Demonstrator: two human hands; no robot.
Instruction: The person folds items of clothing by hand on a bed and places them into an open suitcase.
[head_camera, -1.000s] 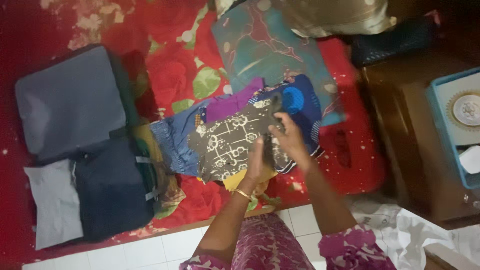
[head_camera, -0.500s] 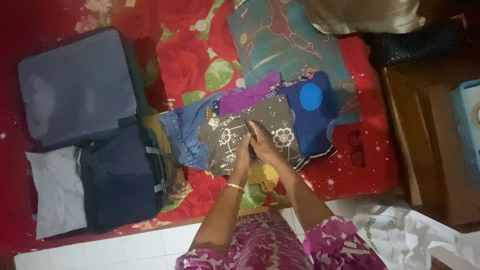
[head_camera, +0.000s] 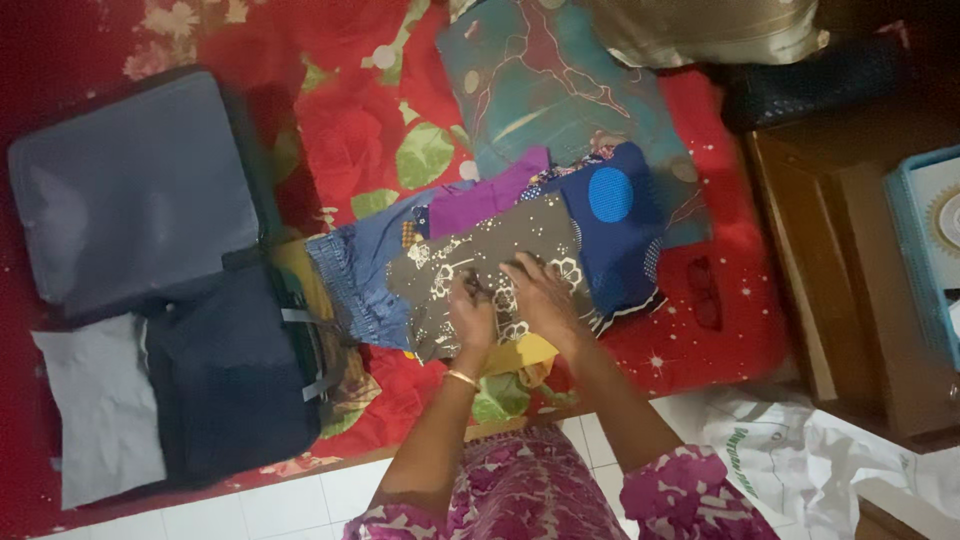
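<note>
A brown cloth with white flowers (head_camera: 470, 255) lies on top of a pile of folded clothes on the red flowered bedsheet (head_camera: 350, 120). My left hand (head_camera: 469, 322) and my right hand (head_camera: 535, 292) rest side by side on this brown cloth, fingers pressing on it; whether they grip it is unclear. Beside the brown cloth lie a blue denim piece (head_camera: 355, 270), a purple cloth (head_camera: 480, 195), a navy cloth with a blue circle (head_camera: 615, 215) and a yellow cloth (head_camera: 520, 352) underneath. A gold bangle (head_camera: 461, 378) sits on my left wrist.
An open grey suitcase (head_camera: 135, 190) lies at the left with dark folded clothes (head_camera: 235, 370) and a white cloth (head_camera: 95, 410). A teal patterned pillow (head_camera: 545, 80) lies behind the pile. A wooden cabinet (head_camera: 840, 270) with a blue box (head_camera: 925, 240) stands at the right; white plastic bags (head_camera: 800, 450) lie on the tiled floor.
Both hands have moved from the right part of the brown cloth to its lower middle and now lie flatter on it. The view has shifted slightly.
</note>
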